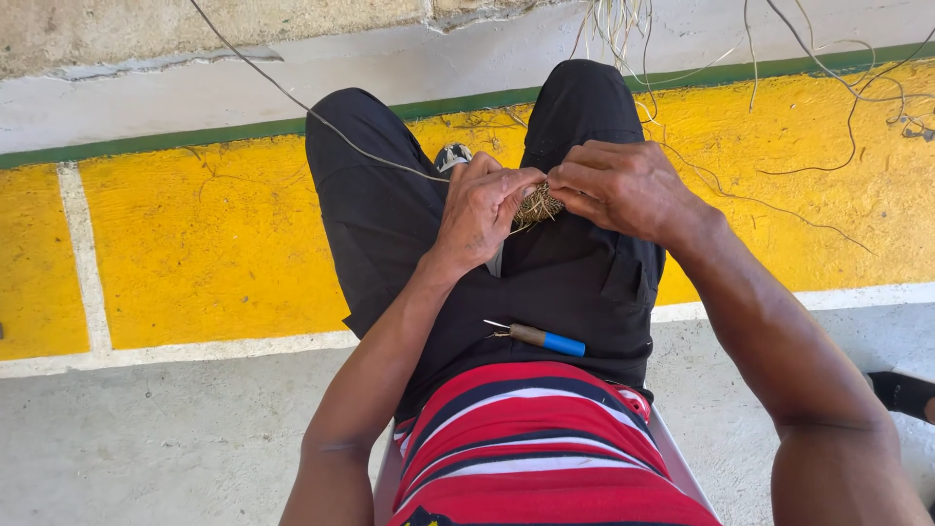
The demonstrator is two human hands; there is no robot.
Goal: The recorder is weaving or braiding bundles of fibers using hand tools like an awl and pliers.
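Head view: left hand [479,209] and right hand [618,185] pinch a small woven fibre disc [538,205] between fingertips; likely light, pliable, best held at its rim

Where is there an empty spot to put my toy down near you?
The yellow floor left of the knees is bare, bordered by white lines and the green stripe. The grey concrete below it is bare too. The lap is crowded: left hand and right hand pinch a woven bundle, an awl lies there, and strands trail upper right.

Two hands [484,206] [620,185], one small woven fibre bundle [538,205], one blue-tipped awl [538,338], one dark sandal [902,393].
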